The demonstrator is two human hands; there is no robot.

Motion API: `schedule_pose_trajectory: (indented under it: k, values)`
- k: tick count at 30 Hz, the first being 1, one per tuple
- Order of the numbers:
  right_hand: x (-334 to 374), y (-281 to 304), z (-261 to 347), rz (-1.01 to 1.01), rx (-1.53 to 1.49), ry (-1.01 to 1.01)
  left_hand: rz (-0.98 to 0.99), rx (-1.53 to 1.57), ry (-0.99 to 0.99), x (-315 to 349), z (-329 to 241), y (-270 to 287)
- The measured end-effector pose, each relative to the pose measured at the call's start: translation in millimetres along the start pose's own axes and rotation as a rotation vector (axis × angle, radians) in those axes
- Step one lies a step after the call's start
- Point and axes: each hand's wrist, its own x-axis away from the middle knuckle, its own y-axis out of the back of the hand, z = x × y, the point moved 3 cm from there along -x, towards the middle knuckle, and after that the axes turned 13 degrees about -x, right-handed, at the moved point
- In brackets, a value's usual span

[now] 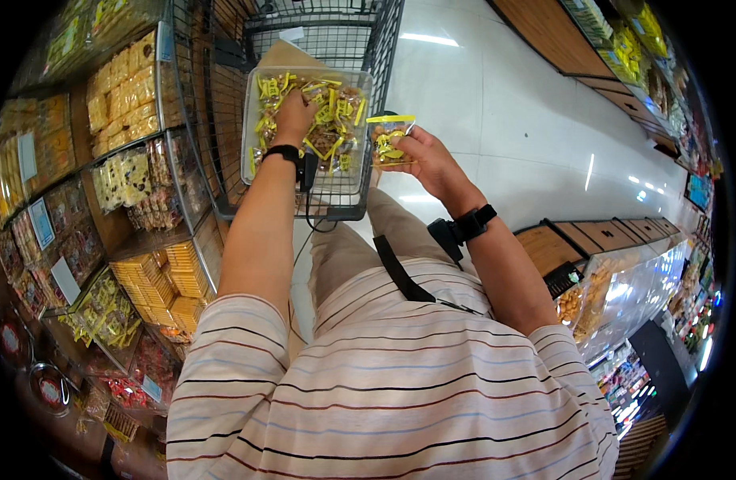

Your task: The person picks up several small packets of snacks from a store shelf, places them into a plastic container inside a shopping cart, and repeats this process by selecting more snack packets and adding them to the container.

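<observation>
A clear plastic tub full of small snack packets with yellow edges rests on the shopping cart. My left hand reaches down into the tub among the packets. Its fingertips are bent and partly buried, so whatever they grip is hidden. To the right of the tub, my right hand pinches one snack packet between thumb and fingers. That packet is see-through with a yellow top strip and brownish pieces inside. It is held upright beside the cart's edge.
Shelves with bins of wrapped snacks stand close on the left, with stacked yellow packs lower down. A brown cardboard piece lies in the cart behind the tub. Pale tiled floor stretches to the right, toward wooden display counters.
</observation>
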Motion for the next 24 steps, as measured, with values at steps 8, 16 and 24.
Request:
schedule_pose_trajectory:
  k: [8, 16, 24]
  values:
    - [-8.3, -29.5, -3.9, 0.039, 0.059, 0.038, 0.078, 1.011, 0.095, 96.0, -17.8, 59.7]
    - [-11.5, -63.8, -23.4, 0.053, 0.042, 0.018, 0.032, 1.251, 0.035, 168.2, -22.0, 95.1]
    - [-14.1, -77.6, -46.6, 0.156, -0.009, -0.018, 0.088, 1.329, 0.038, 208.0, -24.8, 94.5]
